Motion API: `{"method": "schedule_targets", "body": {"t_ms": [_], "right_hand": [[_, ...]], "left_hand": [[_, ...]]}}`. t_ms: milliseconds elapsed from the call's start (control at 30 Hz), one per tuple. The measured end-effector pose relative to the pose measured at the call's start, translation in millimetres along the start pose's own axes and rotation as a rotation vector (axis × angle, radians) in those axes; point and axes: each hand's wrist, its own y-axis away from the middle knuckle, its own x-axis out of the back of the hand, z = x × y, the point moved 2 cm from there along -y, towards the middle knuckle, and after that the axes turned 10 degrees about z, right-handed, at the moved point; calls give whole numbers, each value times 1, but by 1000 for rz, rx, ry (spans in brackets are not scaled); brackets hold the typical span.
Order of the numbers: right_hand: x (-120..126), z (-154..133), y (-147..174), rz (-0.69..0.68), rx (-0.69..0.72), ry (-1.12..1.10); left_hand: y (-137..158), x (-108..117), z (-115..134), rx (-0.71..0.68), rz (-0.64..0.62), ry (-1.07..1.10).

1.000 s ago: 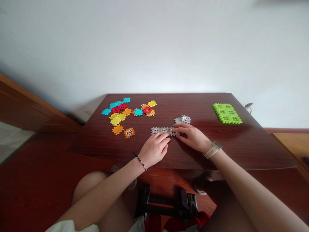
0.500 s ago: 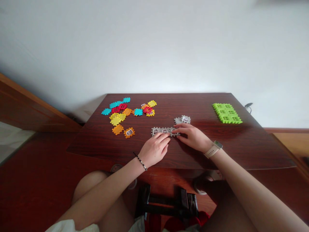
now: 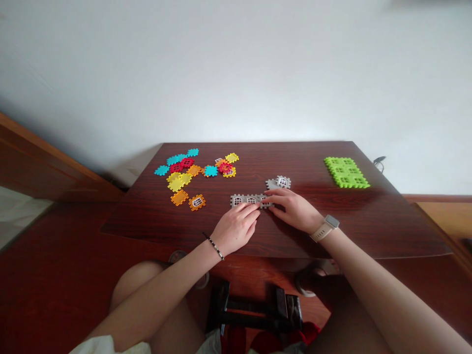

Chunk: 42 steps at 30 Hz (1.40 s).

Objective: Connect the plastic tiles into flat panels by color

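A row of grey interlocking panels with white windows [image 3: 238,199] lies flat near the middle of the table. My left hand [image 3: 236,227] rests over the row's lower edge, fingers together and pressing on the middle panel. At the right end, my right hand [image 3: 293,209] holds the last panel [image 3: 264,200], its fingers along the top and its thumb lower down. The two hands' fingertips almost meet where these panels join. Just beyond my right hand, a grey panel with a white window [image 3: 283,182] overlaps a plain grey panel [image 3: 272,184].
Several loose panels in blue, red, yellow and orange lie at the left, among them a yellow panel [image 3: 176,185] and an orange window panel [image 3: 197,202]. A green base plate [image 3: 346,173] sits at the right. The brown table [image 3: 309,157] stands against a white wall.
Almost nothing differs. Both hands stay on the grey row, and my right wrist has turned slightly; the view has shifted a touch.
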Motion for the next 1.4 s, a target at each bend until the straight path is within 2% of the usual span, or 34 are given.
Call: {"method": "schedule_targets", "body": {"t_ms": [467, 1100, 1400], "right_hand": [[-3, -1, 0, -3, 89, 78], [-1, -13, -3, -65, 70, 141], [-7, -14, 0, -20, 39, 117]], "left_hand": [[-3, 7, -3, -21, -64, -3], [-7, 7, 0, -45, -87, -55], [-6, 3, 2, -10, -60, -57]]}}
